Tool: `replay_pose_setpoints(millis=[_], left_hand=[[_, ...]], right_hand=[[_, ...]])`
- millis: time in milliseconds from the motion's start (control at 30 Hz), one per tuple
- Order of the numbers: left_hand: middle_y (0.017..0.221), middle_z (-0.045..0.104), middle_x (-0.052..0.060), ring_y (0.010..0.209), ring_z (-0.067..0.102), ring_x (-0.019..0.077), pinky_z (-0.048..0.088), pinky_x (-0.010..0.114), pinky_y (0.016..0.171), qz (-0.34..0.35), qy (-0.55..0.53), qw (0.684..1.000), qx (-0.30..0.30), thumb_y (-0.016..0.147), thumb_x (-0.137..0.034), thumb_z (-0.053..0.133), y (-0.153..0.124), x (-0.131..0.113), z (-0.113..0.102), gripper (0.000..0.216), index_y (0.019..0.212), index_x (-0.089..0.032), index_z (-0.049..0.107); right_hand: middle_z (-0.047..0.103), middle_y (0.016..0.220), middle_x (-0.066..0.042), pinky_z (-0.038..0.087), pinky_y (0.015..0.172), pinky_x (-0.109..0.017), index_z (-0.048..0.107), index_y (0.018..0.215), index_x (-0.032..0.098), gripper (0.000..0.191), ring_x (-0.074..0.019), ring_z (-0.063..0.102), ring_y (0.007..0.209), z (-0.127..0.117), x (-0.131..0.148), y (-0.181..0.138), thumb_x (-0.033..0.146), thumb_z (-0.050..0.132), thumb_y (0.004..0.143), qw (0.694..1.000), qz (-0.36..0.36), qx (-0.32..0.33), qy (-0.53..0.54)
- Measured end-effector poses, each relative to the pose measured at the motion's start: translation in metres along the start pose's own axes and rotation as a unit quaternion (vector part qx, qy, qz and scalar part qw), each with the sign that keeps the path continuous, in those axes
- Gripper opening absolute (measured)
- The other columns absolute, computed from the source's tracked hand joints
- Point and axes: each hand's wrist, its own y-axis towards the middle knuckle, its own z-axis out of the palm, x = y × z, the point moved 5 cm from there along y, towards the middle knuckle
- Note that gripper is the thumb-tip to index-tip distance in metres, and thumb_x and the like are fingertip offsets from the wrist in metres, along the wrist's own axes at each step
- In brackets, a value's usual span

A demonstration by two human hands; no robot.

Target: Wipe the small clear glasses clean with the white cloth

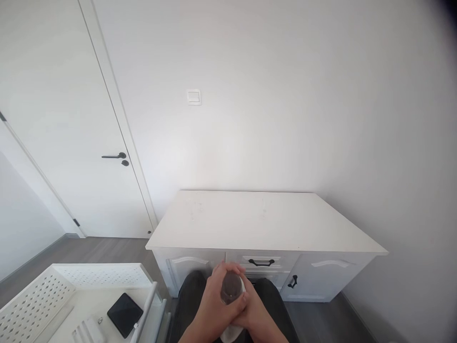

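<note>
Ahead of you is the pale wall point(257, 109), with the closed door point(53, 128) on your left. Below the wall stands the white cabinet point(317, 281); its surface point(278, 228) lies beyond your knees point(194, 286). To your left, the white cart point(100, 278) has raised sides, which would help keep loose things from sliding off. Your left hand point(213, 297) and right hand point(254, 305) close together around the clear cup point(231, 286), held between your knees, short of the cabinet; wrapping it from both sides probably steadies its smooth, round wall. In the cart, a flat black device point(124, 314) rests beside a white cable point(135, 328). Something white point(230, 333) shows under your hands, perhaps a cloth, but your fingers hide too much to be sure.
</note>
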Motion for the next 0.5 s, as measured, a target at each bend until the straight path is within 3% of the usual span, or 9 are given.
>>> replay_pose_setpoints(millis=[67,200,367,500], left_hand=[[0.135,0.065,0.007,0.132,0.052,0.0309,0.033,0.045,0.115,-0.005,0.035,0.998,0.051,0.075,-0.014,0.070,-0.002,-0.003,0.000,0.044,0.116,-0.027,0.063],[0.137,0.064,0.008,0.125,0.057,0.0290,0.043,0.039,0.107,-0.033,0.029,0.991,0.123,0.083,-0.020,0.068,-0.004,-0.010,-0.004,0.044,0.126,-0.028,0.061],[0.131,0.068,0.009,0.120,0.062,0.0290,0.047,0.040,0.104,-0.042,-0.007,0.998,0.051,0.084,-0.023,0.068,-0.004,-0.008,-0.002,0.033,0.117,-0.025,0.063],[0.126,0.071,0.010,0.118,0.065,0.0309,0.050,0.042,0.103,-0.030,-0.059,0.998,-0.009,0.077,-0.020,0.069,-0.007,-0.009,0.009,0.021,0.096,-0.023,0.063]], right_hand=[[0.072,0.116,-0.010,0.050,0.097,-0.045,0.067,0.122,0.020,0.079,-0.0349,0.065,0.110,-0.003,0.000,-0.001,0.013,0.087,0.046,1.000,0.009,0.026,0.011],[0.074,0.098,-0.004,0.053,0.084,-0.038,0.069,0.111,0.020,0.064,-0.0299,0.068,0.097,-0.004,-0.001,0.000,0.012,0.084,0.049,0.996,0.047,0.062,0.035],[0.071,0.077,-0.001,0.048,0.065,-0.029,0.070,0.083,0.018,0.024,-0.0232,0.065,0.075,0.002,0.008,0.003,0.016,0.077,0.061,0.987,-0.039,0.054,-0.144],[0.073,0.078,-0.004,0.048,0.063,-0.031,0.071,0.087,0.021,0.009,-0.0238,0.065,0.072,-0.004,0.001,-0.001,0.027,0.068,0.079,0.958,-0.080,-0.093,-0.260]])
